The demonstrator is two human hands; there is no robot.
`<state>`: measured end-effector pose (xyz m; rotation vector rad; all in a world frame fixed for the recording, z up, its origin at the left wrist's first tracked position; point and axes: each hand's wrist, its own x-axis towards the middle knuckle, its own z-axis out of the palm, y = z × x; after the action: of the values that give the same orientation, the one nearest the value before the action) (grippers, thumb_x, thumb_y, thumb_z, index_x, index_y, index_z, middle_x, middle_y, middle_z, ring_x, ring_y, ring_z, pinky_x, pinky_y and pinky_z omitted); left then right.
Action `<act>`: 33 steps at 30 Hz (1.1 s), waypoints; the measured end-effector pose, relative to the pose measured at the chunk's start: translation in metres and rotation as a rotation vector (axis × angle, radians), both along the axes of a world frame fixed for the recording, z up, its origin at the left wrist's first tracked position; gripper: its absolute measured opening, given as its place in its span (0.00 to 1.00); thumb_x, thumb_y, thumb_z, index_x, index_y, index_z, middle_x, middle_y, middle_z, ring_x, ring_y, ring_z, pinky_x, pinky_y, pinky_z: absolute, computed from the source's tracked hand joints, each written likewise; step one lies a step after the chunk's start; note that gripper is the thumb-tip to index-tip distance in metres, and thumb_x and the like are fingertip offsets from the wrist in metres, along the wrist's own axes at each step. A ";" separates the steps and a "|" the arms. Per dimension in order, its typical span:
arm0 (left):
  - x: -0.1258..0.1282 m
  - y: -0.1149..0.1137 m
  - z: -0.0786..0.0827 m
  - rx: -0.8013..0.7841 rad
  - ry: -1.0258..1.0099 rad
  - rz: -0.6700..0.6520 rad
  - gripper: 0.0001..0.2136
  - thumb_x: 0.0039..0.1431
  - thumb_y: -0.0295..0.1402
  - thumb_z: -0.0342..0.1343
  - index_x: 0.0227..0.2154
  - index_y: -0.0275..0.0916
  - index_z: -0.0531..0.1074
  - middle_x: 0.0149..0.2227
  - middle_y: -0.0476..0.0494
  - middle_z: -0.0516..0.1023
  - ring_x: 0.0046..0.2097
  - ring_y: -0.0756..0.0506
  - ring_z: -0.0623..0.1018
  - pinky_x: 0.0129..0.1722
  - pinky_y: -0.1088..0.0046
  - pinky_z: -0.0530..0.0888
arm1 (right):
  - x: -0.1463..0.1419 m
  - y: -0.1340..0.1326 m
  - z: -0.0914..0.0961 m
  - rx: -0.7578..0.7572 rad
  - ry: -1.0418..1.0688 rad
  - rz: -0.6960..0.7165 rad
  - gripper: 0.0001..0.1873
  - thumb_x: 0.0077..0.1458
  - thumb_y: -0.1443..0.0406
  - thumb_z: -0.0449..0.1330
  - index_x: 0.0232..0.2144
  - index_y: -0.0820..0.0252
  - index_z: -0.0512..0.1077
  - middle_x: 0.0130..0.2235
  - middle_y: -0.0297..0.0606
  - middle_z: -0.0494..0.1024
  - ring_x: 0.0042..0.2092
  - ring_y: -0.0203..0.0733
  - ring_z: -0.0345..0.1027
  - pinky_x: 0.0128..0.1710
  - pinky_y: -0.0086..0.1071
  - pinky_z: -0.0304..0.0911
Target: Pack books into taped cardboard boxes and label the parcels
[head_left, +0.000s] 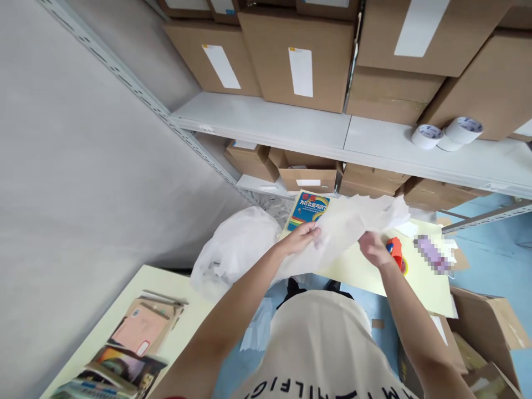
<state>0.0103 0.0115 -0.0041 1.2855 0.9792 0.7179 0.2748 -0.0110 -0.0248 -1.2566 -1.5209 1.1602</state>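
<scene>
My left hand pinches the near edge of a white plastic mailing bag held over a pale yellow table. My right hand grips the same bag a little to the right, fingers curled. A blue picture book with a rainbow cover lies on the table just beyond my left hand, partly covered by the bag. A red tape dispenser sits right beside my right hand.
A bulging white plastic sack stands left of the table. Grey shelves carry brown cartons and rolls of tape. Books lie on a second table at lower left. An open carton stands at lower right.
</scene>
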 end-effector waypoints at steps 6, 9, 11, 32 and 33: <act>0.040 0.012 -0.045 -0.120 -0.069 0.521 0.21 0.51 0.55 0.59 0.33 0.41 0.66 0.23 0.55 0.69 0.22 0.51 0.72 0.26 0.72 0.74 | -0.003 0.008 -0.020 -0.366 0.423 0.013 0.34 0.37 0.37 0.66 0.37 0.55 0.75 0.38 0.45 0.82 0.41 0.52 0.76 0.45 0.45 0.68; 0.042 0.012 -0.070 -0.086 -0.026 0.873 0.18 0.55 0.52 0.55 0.32 0.42 0.64 0.27 0.52 0.72 0.28 0.51 0.75 0.30 0.74 0.74 | 0.002 0.007 -0.035 -0.514 0.354 0.296 0.33 0.28 0.46 0.74 0.37 0.56 0.76 0.37 0.42 0.81 0.40 0.49 0.75 0.44 0.43 0.68; 0.040 0.010 -0.086 -0.079 -0.012 1.081 0.16 0.58 0.50 0.52 0.33 0.42 0.63 0.31 0.49 0.73 0.32 0.51 0.77 0.34 0.74 0.75 | 0.005 0.006 -0.048 -0.623 0.238 0.400 0.26 0.30 0.54 0.74 0.33 0.59 0.76 0.32 0.38 0.80 0.36 0.45 0.75 0.40 0.40 0.69; 0.004 -0.035 -0.164 0.280 1.179 -0.322 0.37 0.56 0.38 0.59 0.67 0.37 0.55 0.72 0.29 0.43 0.72 0.29 0.43 0.66 0.40 0.42 | 0.041 0.018 -0.131 -0.211 -0.962 -0.009 0.31 0.56 0.67 0.60 0.62 0.58 0.63 0.65 0.54 0.63 0.68 0.62 0.48 0.65 0.62 0.37; 0.001 -0.034 -0.171 0.279 1.211 -0.366 0.39 0.56 0.40 0.59 0.68 0.36 0.52 0.72 0.29 0.39 0.72 0.28 0.41 0.65 0.39 0.41 | 0.035 0.008 -0.135 -0.144 -0.984 0.036 0.33 0.57 0.65 0.59 0.64 0.58 0.60 0.68 0.54 0.57 0.70 0.61 0.43 0.66 0.61 0.36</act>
<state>0.0108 -0.0220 -0.1748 2.1318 1.5355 -0.3249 0.3101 -0.0031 -0.1600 -2.0747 -2.1616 0.6721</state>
